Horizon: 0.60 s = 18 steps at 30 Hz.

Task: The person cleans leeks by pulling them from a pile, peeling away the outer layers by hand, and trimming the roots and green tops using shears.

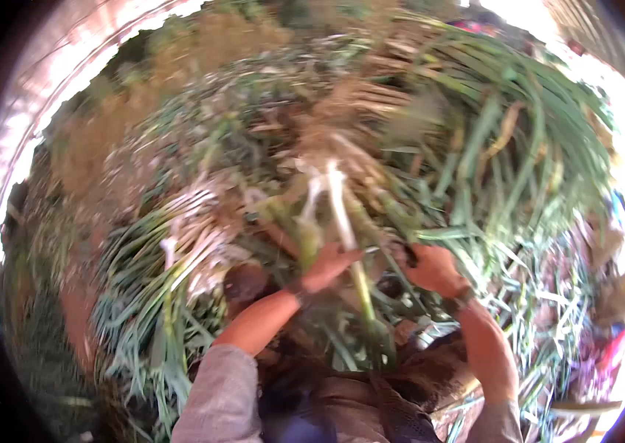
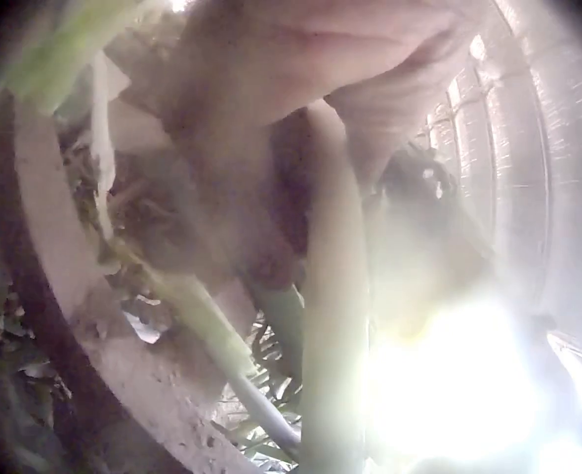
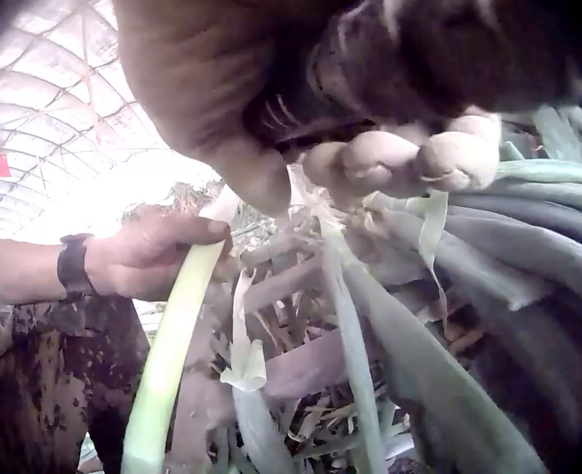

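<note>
My left hand (image 1: pixel 331 267) grips a leek (image 1: pixel 340 207) around its shaft, the white root end pointing away from me and the green end toward my lap. In the right wrist view that left hand (image 3: pixel 148 257) has its thumb across the leek (image 3: pixel 172 365). To the right of the shaft, my right hand (image 1: pixel 436 272) is curled. In its wrist view the fingertips (image 3: pixel 459 158) and thumb pinch pale, torn leek leaves (image 3: pixel 335 247). A second pale stalk (image 1: pixel 308 232) lies just left of the held leek. The left wrist view is partly washed out by glare.
A pile of leeks (image 1: pixel 172 258) lies to the left, white ends inward. A larger heap of leeks (image 1: pixel 526 140) spreads at the back right. Leaf scraps (image 1: pixel 548 295) cover the ground on the right. A curved brown band (image 2: pixel 103 346) crosses the left wrist view.
</note>
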{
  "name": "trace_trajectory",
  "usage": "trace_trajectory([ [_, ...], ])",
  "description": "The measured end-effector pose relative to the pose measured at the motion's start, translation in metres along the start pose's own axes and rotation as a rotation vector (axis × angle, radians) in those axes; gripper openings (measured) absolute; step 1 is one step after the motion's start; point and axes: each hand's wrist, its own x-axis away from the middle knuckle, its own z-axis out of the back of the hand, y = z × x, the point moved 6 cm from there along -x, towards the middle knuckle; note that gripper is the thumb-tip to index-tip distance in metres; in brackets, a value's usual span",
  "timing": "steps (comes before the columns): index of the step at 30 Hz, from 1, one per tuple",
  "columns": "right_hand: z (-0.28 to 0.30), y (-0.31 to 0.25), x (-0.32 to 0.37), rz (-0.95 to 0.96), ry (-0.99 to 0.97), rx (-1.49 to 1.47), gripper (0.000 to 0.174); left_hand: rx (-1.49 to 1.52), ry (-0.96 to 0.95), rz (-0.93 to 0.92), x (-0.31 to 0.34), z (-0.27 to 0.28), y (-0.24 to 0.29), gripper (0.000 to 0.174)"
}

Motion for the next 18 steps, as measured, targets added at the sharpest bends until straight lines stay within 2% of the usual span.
trace_trajectory([
  [2, 0.007, 0.003, 0.002, -0.019, 0.034, -0.071, 0.031, -0.016, 0.089, 0.034, 0.002, 0.017, -0.013, 0.038],
  [4, 0.013, 0.005, 0.004, 0.030, 0.171, -0.126, 0.025, -0.009, 0.176, 0.031, 0.009, 0.021, 0.011, 0.038],
  [5, 0.024, -0.008, 0.008, -0.010, 0.079, -0.171, 0.025, -0.007, 0.185, 0.005, 0.014, 0.020, 0.031, 0.038],
  [7, 0.022, -0.017, 0.014, 0.034, -0.014, -0.116, 0.024, 0.052, 0.290, -0.114, 0.016, 0.031, 0.052, 0.038],
  [8, 0.020, -0.021, 0.018, 0.049, -0.016, -0.111, 0.024, 0.136, 0.408, 0.036, 0.028, 0.038, 0.078, 0.036],
  [9, 0.014, -0.025, 0.023, 0.075, -0.074, -0.086, 0.025, 0.184, 0.473, -0.035, 0.022, 0.053, 0.084, 0.029],
  [11, 0.012, -0.030, 0.025, 0.093, -0.125, -0.055, 0.027, 0.372, 0.730, -0.091, 0.016, 0.086, 0.098, 0.035],
  [12, 0.013, -0.033, 0.027, 0.112, -0.162, -0.022, 0.028, 0.359, 0.804, -0.159, 0.013, 0.111, 0.109, 0.032],
  [13, 0.014, -0.032, 0.032, 0.115, -0.200, 0.011, 0.030, 0.350, 0.865, -0.219, 0.013, 0.140, 0.119, 0.029],
  [14, 0.011, -0.024, 0.030, 0.034, -0.237, 0.084, 0.033, 0.418, 0.778, -0.333, 0.010, 0.167, 0.139, 0.029],
  [15, 0.016, -0.021, 0.032, -0.071, -0.328, 0.060, 0.036, -0.350, 1.088, -0.638, 0.025, 0.194, 0.181, 0.036],
  [16, 0.016, -0.008, 0.032, -0.060, -0.303, 0.059, 0.037, 0.247, 0.918, -0.544, 0.020, 0.227, 0.198, 0.037],
  [17, 0.009, 0.005, 0.032, -0.043, -0.281, 0.058, 0.038, -0.021, 1.097, -0.650, 0.039, 0.246, 0.250, 0.038],
  [18, 0.008, 0.015, 0.035, -0.033, -0.257, 0.086, 0.038, -0.124, 1.120, -0.660, 0.059, 0.260, 0.290, 0.042],
])
